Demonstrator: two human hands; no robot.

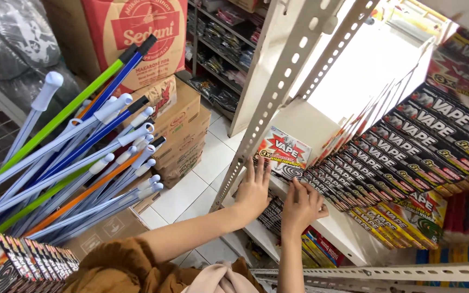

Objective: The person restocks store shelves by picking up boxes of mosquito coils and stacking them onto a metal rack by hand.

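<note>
While hands [278, 198] press, box [283, 152] just above.

White tiled floor [191, 190]; perforated metal shelving [278, 92]; stacked cardboard cartons [183, 135]; bright daylight.

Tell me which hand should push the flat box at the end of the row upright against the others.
Left, probably. The left hand lies open against the flat box at the row's free end, while the right hand rests on the row of boxes, steadying them.

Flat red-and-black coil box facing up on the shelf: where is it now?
Head view, centre: the flat red-and-black box lies on the white shelf, just above the left hand, left of the upright box row.
</note>
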